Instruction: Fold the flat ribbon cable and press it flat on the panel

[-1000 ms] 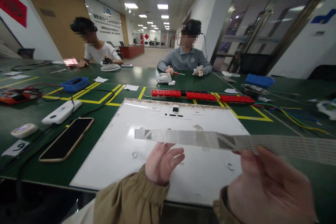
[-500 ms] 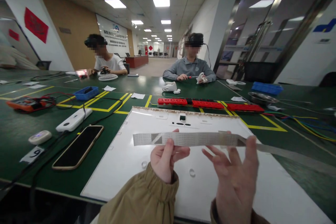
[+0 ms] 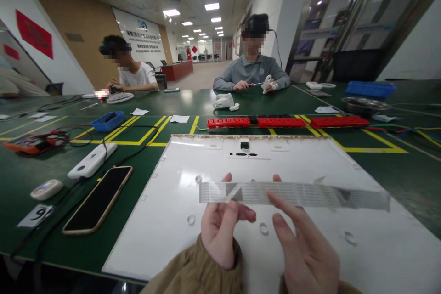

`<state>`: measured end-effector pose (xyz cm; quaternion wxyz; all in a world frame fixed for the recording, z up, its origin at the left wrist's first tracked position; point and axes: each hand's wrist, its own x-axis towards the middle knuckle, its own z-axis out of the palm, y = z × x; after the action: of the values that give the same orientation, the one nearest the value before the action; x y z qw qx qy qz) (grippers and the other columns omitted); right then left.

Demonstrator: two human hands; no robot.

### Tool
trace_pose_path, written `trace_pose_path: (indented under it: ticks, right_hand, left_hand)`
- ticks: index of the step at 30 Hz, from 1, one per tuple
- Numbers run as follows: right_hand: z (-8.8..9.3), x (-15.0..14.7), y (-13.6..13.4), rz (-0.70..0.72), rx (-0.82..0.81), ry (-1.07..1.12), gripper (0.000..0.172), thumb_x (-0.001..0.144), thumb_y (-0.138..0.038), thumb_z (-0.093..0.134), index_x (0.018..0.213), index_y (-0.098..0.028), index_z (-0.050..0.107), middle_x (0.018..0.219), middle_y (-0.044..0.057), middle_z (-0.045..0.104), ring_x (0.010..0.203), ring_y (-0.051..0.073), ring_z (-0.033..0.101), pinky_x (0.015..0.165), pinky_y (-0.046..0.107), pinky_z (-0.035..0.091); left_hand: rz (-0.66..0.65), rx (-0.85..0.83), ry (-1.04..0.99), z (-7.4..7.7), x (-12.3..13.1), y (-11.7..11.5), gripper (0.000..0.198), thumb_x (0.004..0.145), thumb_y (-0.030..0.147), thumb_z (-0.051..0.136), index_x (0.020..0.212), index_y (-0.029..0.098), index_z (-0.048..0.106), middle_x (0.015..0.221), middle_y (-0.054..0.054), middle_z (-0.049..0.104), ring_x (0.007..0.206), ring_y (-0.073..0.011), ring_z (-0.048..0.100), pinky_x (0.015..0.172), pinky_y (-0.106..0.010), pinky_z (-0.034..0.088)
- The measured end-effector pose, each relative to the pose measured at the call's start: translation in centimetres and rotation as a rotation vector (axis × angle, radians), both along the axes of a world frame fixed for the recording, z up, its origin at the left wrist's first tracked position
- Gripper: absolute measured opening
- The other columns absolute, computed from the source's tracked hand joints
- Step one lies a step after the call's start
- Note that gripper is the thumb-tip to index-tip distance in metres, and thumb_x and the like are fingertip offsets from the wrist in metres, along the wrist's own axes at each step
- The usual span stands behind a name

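A flat grey ribbon cable (image 3: 292,194) stretches sideways above a large white panel (image 3: 220,257). My left hand (image 3: 220,227) pinches it near its left end, thumb in front and a fingertip showing above the upper edge. My right hand (image 3: 306,243) is at the cable's middle with its fingers stretched and apart. Its index finger reaches the front of the cable, another fingertip shows above the upper edge, and the thumb stays clear below. The cable's right part extends past this hand, slightly blurred. Small clear rings (image 3: 263,228) are on the panel.
Left of the panel are a phone (image 3: 98,200), a white power strip (image 3: 92,161), a blue tray (image 3: 108,121) and an orange meter (image 3: 36,140). Red strips (image 3: 229,122) line the panel's far edge. Across the green table sit two people, one holding a white part (image 3: 268,83).
My right hand has moved left along the cable, its thumb coming away. The cable's trailing right part has swung in and now lies straighter. The view has shifted slightly.
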<state>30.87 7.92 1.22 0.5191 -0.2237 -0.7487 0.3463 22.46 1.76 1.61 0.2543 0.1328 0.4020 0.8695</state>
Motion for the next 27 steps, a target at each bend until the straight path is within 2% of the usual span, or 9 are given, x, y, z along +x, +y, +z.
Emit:
trace_pose_path:
  ticks: [4,7,10,13,23,27]
  right_hand:
    - [-0.5,0.4,0.4,-0.046,0.015,0.038,0.029,0.084,-0.019,0.053,0.112,-0.021,0.060,0.123,0.007,0.058,0.116,0.024,0.053,0.096,0.041,0.046]
    - [-0.6,0.2,0.1,0.071,0.057,-0.012,0.034,0.084,-0.018,0.052,0.118,-0.020,0.055,0.123,0.010,0.058,0.113,0.024,0.055,0.091,0.039,0.050]
    - [-0.4,-0.4,-0.1,0.136,0.190,-0.086,0.034,0.083,-0.017,0.052,0.116,-0.020,0.056,0.124,0.011,0.056,0.114,0.024,0.055,0.093,0.040,0.050]
    - [-0.1,-0.7,0.0,0.096,0.268,-0.102,0.032,0.083,-0.016,0.052,0.115,-0.019,0.056,0.123,0.011,0.058,0.115,0.024,0.054,0.093,0.039,0.050]
    - [-0.7,-0.5,0.1,0.015,0.332,-0.097,0.032,0.083,-0.014,0.051,0.113,-0.019,0.058,0.123,0.010,0.058,0.117,0.025,0.052,0.092,0.042,0.050]
    - [-0.9,-0.5,0.1,0.020,0.345,-0.108,0.033,0.082,-0.014,0.051,0.114,-0.020,0.057,0.123,0.010,0.058,0.116,0.025,0.053,0.092,0.042,0.050]
  left_hand:
    - [0.054,-0.028,-0.052,0.2,-0.1,-0.2,0.052,0.068,0.041,0.075,0.111,0.015,0.061,0.074,-0.005,0.068,0.051,-0.0112,0.059,0.053,-0.022,0.051]
    - [0.003,-0.056,-0.031,0.0,0.0,-0.1,0.049,0.068,0.042,0.074,0.106,0.012,0.064,0.059,-0.004,0.065,0.049,-0.0123,0.058,0.052,-0.021,0.050]
    - [-0.006,-0.068,-0.011,-0.4,0.0,0.1,0.048,0.066,0.042,0.075,0.101,0.011,0.067,0.069,-0.009,0.068,0.052,-0.0139,0.060,0.051,-0.022,0.050]
    - [0.002,-0.066,-0.002,-0.7,0.0,0.2,0.048,0.065,0.043,0.076,0.101,0.011,0.067,0.078,-0.011,0.070,0.055,-0.0159,0.062,0.052,-0.024,0.051]
    - [0.043,-0.106,0.059,-0.8,0.1,0.4,0.041,0.066,0.040,0.076,0.094,0.011,0.069,0.061,-0.007,0.066,0.051,-0.0147,0.060,0.052,-0.023,0.049]
    - [0.110,-0.102,0.074,-0.7,0.3,0.4,0.036,0.063,0.036,0.078,0.088,0.012,0.070,0.071,-0.008,0.069,0.050,-0.0136,0.059,0.053,-0.024,0.050]
